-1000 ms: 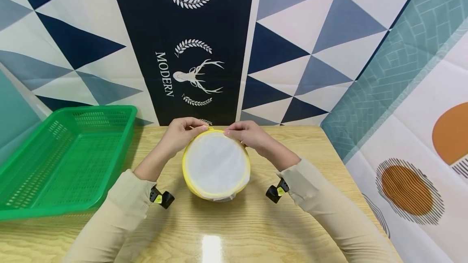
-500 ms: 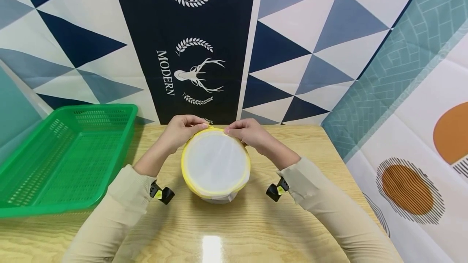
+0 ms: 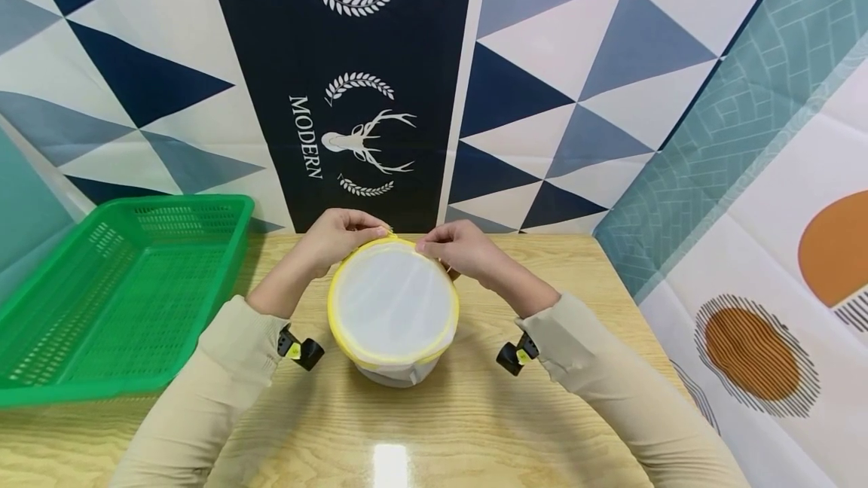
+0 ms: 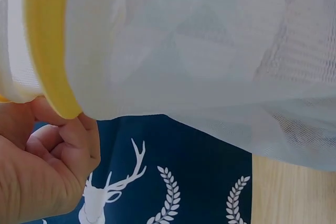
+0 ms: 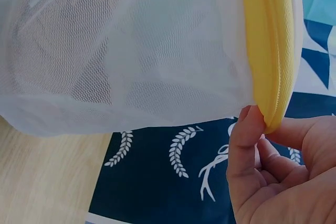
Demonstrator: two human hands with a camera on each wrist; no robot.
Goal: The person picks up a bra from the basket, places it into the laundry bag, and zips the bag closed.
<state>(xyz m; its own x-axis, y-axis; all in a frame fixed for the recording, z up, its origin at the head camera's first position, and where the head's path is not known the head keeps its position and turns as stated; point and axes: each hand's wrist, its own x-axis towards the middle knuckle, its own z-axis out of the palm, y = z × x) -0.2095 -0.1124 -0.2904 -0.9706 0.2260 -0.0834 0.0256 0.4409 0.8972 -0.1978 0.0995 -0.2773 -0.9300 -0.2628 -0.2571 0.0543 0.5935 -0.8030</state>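
Note:
A round white mesh laundry bag (image 3: 396, 300) with a yellow zipper around its top stands over the table in the head view, its round top facing me. My left hand (image 3: 339, 241) pinches the yellow edge at the far side, left of the middle. Just to the right, my right hand (image 3: 461, 248) pinches the same rim between thumb and fingers. In the right wrist view the zipper's teeth run along the yellow band (image 5: 268, 45), down to the pinching fingertips. Sheer mesh hangs from the band, filling much of both wrist views.
On the left of the wooden table (image 3: 556, 413) sits a green perforated plastic basket (image 3: 136, 307). A patterned cloth (image 3: 529, 81) hangs right behind the table's far edge, close beyond both hands.
The bag has shifted a little to the left, and more of its side shows below the rim. My left hand has moved slightly away from me; the right keeps its grip.

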